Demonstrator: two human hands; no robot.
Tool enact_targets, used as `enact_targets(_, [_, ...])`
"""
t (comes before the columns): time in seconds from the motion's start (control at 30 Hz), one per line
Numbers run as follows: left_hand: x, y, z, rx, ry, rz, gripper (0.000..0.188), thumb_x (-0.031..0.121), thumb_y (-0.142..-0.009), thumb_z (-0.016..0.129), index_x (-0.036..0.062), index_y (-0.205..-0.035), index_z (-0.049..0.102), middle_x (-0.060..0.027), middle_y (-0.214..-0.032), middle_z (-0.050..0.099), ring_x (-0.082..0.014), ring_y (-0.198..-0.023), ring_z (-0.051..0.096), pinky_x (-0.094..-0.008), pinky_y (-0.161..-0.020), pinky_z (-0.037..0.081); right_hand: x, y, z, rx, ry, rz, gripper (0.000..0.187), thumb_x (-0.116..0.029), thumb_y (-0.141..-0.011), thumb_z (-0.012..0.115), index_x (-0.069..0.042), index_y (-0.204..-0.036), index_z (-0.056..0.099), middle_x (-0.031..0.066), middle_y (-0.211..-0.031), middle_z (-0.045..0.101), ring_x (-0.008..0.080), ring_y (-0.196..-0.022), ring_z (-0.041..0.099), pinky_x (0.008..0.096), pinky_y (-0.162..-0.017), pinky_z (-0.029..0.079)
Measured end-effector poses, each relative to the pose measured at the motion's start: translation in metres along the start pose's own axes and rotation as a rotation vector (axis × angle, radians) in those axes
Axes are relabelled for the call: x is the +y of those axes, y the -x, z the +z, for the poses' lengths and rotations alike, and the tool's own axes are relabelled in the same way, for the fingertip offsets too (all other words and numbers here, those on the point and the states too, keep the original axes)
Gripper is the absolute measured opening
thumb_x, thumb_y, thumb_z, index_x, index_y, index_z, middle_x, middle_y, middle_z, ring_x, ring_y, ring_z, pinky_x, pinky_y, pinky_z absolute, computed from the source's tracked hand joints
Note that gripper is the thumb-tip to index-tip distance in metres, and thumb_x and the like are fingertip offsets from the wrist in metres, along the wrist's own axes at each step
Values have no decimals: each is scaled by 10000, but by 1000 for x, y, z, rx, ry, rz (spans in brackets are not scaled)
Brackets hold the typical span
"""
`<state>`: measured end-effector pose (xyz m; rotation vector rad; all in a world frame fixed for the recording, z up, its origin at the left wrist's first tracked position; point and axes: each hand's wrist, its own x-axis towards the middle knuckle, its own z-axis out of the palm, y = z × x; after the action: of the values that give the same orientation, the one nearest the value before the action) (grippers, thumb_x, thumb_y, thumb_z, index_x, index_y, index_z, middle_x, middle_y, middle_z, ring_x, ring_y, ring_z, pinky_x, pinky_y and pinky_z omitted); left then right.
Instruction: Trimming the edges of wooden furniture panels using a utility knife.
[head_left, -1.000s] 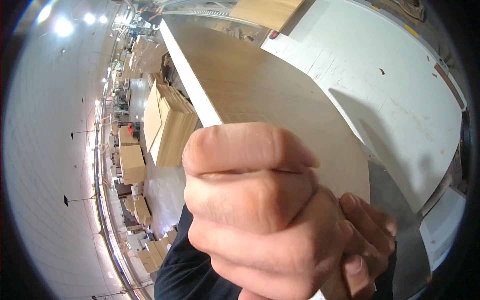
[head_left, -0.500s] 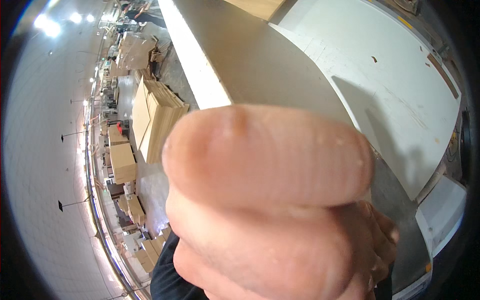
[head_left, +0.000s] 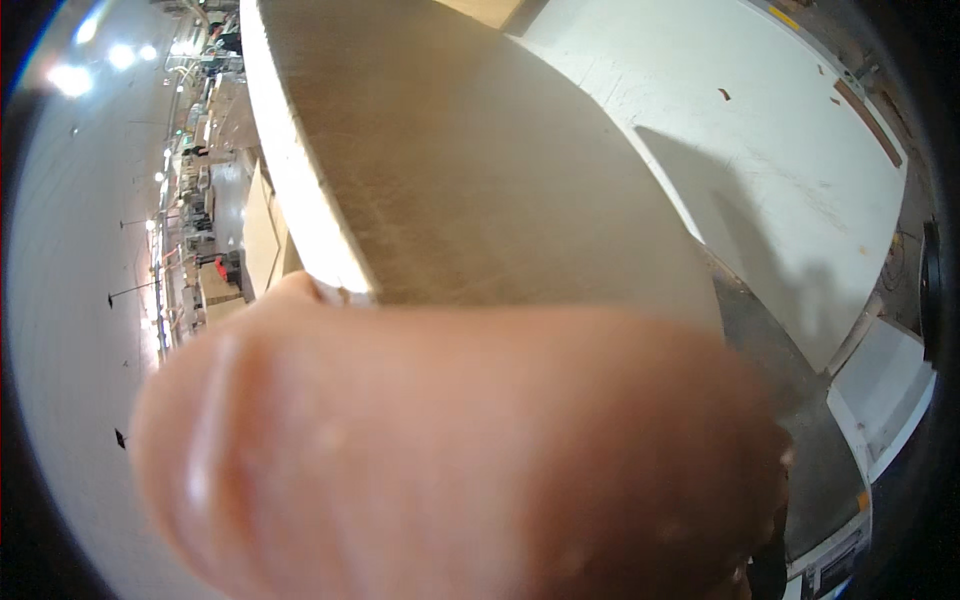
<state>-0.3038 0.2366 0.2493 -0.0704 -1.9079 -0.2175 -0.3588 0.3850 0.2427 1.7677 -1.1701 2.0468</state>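
Note:
A blurred hand (head_left: pixel 430 450) fills the lower middle, very close to the camera. It hides most of what lies behind it; I cannot tell whether it is my left or my right. Its fingers are smeared, and what they hold, if anything, does not show. Just beyond stands a large panel (head_left: pixel 480 150) with a brownish face and a bright white edge. A bit of skin (head_left: pixel 295 287) shows beside the panel's near left corner, apparently touching it. More knuckles (head_left: pixel 783 470) peek out at the right side of the big hand.
A wide white board (head_left: pixel 790 170) lies to the right, with a shadow and small scraps on it. A white tray-like piece (head_left: pixel 880 390) sits below it. Left of the panel are stacked tan boards (head_left: pixel 265 230) and a workshop hall with bright ceiling lights (head_left: pixel 70 80).
The hand looms larger and covers more of the lower view. The panel has shifted left in the picture and now hides most of the board stack.

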Motion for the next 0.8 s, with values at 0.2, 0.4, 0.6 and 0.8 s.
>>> enact_targets(0.2, [-6, 3, 31, 111, 76, 13, 383, 290, -975, 439, 153, -618, 455, 21, -570, 470, -130, -520, 496, -319, -569, 498, 14, 13, -23, -173, -85, 22, 580, -261, -1040, 617, -13, -1503, 370, 205, -1332, 684, 438, -1077, 740, 493, -944, 622])
enact_targets(0.4, [-11, 5, 48, 166, 97, 7, 363, 277, -957, 448, 152, -616, 447, 22, -569, 458, -133, -521, 494, -323, -563, 497, 82, -42, 132, -238, -36, 358, 443, -285, -1037, 630, -63, -1394, 493, 191, -1341, 681, 402, -1101, 736, 510, -944, 607])
enact_targets(0.6, [-47, 4, 0, -137, 18, 63, 378, 287, -944, 413, 149, -593, 434, -4, -589, 447, -191, -534, 502, -366, -586, 503, 74, 58, -18, -278, -19, 637, 345, -380, -1001, 710, -40, -1045, 745, 161, -1135, 792, 292, -1038, 787, 418, -871, 630])
enact_targets(0.8, [-69, 0, 25, -236, -66, -50, 602, 331, -1068, 292, 86, -576, 538, -49, -567, 519, -250, -541, 540, -381, -663, 489, 121, 56, -15, -48, 187, 208, 470, -253, -949, 756, 38, -1296, 629, 204, -1115, 788, 320, -929, 796, 399, -823, 637])
